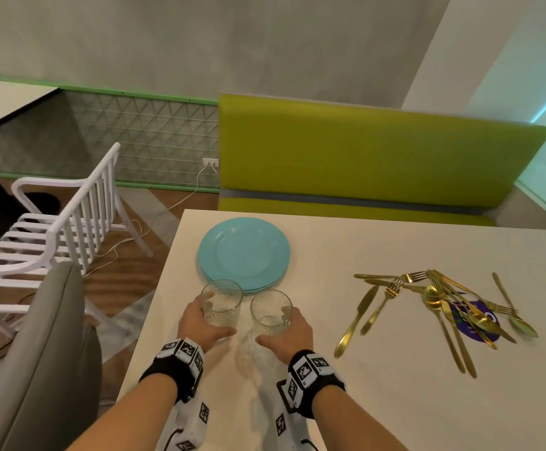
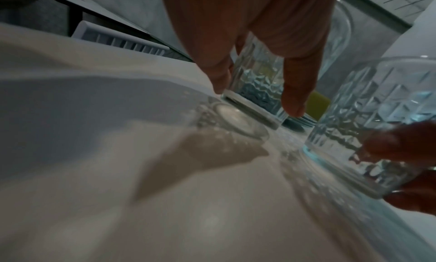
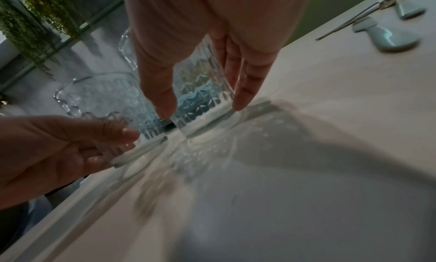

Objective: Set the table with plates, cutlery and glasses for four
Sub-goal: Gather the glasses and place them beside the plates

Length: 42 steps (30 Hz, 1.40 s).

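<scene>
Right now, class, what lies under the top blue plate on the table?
Under the top blue plate the rims of more blue plates stick out at the near edge, so it is a stack. How many is unclear, and the white table beneath them is covered.

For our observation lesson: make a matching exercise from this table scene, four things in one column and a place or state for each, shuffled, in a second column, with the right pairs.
Things:
1. plates
2. cutlery
3. left glass
4. bench

Places or states:
A. held by the left hand
B. stacked, light blue
C. green, beyond the table
D. gold, in a loose pile on the right

Pairs: 1-B, 2-D, 3-A, 4-C
</scene>
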Available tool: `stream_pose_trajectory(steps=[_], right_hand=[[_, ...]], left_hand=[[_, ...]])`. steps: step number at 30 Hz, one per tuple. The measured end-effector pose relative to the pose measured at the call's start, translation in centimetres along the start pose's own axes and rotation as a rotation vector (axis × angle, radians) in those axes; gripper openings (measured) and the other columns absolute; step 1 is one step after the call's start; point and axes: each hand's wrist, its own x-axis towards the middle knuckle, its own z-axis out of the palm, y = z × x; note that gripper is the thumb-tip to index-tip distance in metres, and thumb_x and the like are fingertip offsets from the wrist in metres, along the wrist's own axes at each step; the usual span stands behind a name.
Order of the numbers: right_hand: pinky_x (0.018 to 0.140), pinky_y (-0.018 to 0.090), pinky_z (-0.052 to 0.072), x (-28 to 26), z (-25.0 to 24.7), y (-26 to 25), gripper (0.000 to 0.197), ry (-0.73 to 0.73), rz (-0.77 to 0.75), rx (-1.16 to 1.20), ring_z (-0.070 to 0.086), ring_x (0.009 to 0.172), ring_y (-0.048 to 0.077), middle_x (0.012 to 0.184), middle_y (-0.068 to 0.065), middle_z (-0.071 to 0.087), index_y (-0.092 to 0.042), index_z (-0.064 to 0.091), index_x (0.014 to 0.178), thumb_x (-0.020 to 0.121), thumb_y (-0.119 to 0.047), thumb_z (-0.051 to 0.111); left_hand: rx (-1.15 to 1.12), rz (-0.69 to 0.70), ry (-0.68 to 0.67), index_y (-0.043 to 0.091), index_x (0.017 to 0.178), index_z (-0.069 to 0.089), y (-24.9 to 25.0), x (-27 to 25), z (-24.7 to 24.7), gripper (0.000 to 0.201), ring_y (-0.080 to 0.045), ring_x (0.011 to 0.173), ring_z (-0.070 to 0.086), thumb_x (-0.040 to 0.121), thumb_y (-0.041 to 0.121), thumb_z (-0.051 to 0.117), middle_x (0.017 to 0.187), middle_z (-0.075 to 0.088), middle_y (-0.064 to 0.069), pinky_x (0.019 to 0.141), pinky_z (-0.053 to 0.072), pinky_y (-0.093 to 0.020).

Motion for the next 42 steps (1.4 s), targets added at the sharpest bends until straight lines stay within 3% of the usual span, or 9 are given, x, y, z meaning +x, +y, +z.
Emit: stream_pose_trajectory(steps=[7, 17, 21, 28, 31, 33, 35, 37, 42], right_hand=[[0.084, 0.015, 0.039, 1.3, 1.1, -1.1, 0.07, 0.02, -0.025, 0.001, 0.055, 0.116, 0.019, 0.124, 0.004, 0.058, -0.012, 0.047, 0.127, 0.066, -0.019, 0.08], [0.093, 0.026, 0.048, 3.5, 1.5, -2.1, 0.07, 0.052, -0.013, 0.1, 0.059, 0.114, 0.022, 0.12, 0.004, 0.062, -0.016, 0.046, 0.129, 0.067, -0.016, 0.078], [0.093, 0.025, 0.048, 4.3, 1.4, -2.5, 0.073, 0.054, -0.016, 0.101, 0.059, 0.113, 0.022, 0.121, 0.005, 0.062, -0.016, 0.045, 0.131, 0.067, -0.017, 0.079], [0.096, 0.027, 0.046, 5.4, 1.2, -2.8, 0.074, 0.021, 0.013, 0.065, 0.057, 0.117, 0.024, 0.124, 0.006, 0.061, -0.015, 0.043, 0.132, 0.069, -0.022, 0.081], [0.101, 0.028, 0.044, 5.8, 0.9, -2.6, 0.077, -0.013, 0.035, 0.054, 0.053, 0.122, 0.024, 0.13, 0.006, 0.057, -0.015, 0.04, 0.136, 0.07, -0.022, 0.08], [0.104, 0.028, 0.04, 5.8, 0.6, -2.2, 0.084, -0.038, 0.058, 0.058, 0.048, 0.128, 0.024, 0.138, 0.007, 0.052, -0.015, 0.033, 0.143, 0.072, -0.018, 0.079], [0.107, 0.027, 0.036, 5.6, 0.1, -1.8, 0.092, -0.065, 0.08, 0.056, 0.042, 0.134, 0.023, 0.146, 0.008, 0.043, -0.016, 0.025, 0.148, 0.073, -0.014, 0.078], [0.108, 0.027, 0.036, 5.5, -0.8, -1.3, 0.093, -0.083, 0.099, 0.03, 0.041, 0.135, 0.023, 0.147, 0.009, 0.041, -0.016, 0.022, 0.149, 0.074, -0.013, 0.077], [0.103, 0.026, 0.039, 4.7, -5.4, -0.4, 0.081, -0.065, 0.189, -0.002, 0.046, 0.13, 0.024, 0.141, 0.011, 0.048, -0.012, 0.029, 0.145, 0.078, -0.015, 0.075]], left_hand=[[0.009, -0.017, 0.044, 0.013, 0.133, 0.048, 0.5, 0.9, 0.4, 0.091, -0.028, 0.118, 0.057, 0.052, 0.006, 0.088, 0.127, 0.06, -0.011, 0.097, 0.045, -0.032], [0.203, 0.013, 0.044, 0.023, 0.103, 0.062, 1.2, 2.9, 1.1, 0.059, -0.019, 0.091, 0.066, 0.049, 0.029, 0.084, 0.097, 0.068, 0.003, 0.073, 0.047, -0.02], [0.192, 0.043, 0.056, 0.02, 0.095, 0.064, 1.9, 3.2, 1.1, 0.043, -0.014, 0.077, 0.059, 0.055, 0.022, 0.082, 0.085, 0.064, 0.005, 0.065, 0.042, -0.018], [0.148, 0.095, 0.045, 0.021, 0.083, 0.064, 3.1, 3.6, 1.1, 0.031, -0.018, 0.077, 0.064, 0.057, 0.01, 0.079, 0.075, 0.064, 0.005, 0.06, 0.043, -0.018], [0.073, 0.082, 0.051, 0.021, 0.097, 0.061, 3.2, 3.8, 1.2, 0.05, -0.017, 0.085, 0.064, 0.053, 0.007, 0.081, 0.085, 0.064, 0.007, 0.066, 0.048, -0.019], [-0.01, 0.023, 0.059, 0.019, 0.127, 0.049, 2.8, 3.7, 1.2, 0.09, -0.023, 0.111, 0.06, 0.046, 0.011, 0.088, 0.116, 0.063, -0.003, 0.089, 0.052, -0.032], [-0.047, -0.045, 0.059, 0.013, 0.149, 0.019, 2.7, 2.9, 1.0, 0.125, -0.029, 0.138, 0.037, 0.047, 0.01, 0.092, 0.148, 0.039, -0.013, 0.112, 0.036, -0.041], [-0.033, -0.055, 0.08, 0.013, 0.152, 0.002, 2.9, 2.2, 0.8, 0.138, -0.03, 0.145, 0.018, 0.048, 0.013, 0.093, 0.155, 0.022, -0.013, 0.118, 0.022, -0.044], [0.0, 0.072, 0.163, 0.015, 0.151, 0.001, 5.3, 0.2, -0.1, 0.147, -0.03, 0.145, 0.006, 0.039, 0.025, 0.096, 0.155, 0.01, -0.012, 0.12, 0.011, -0.048]])
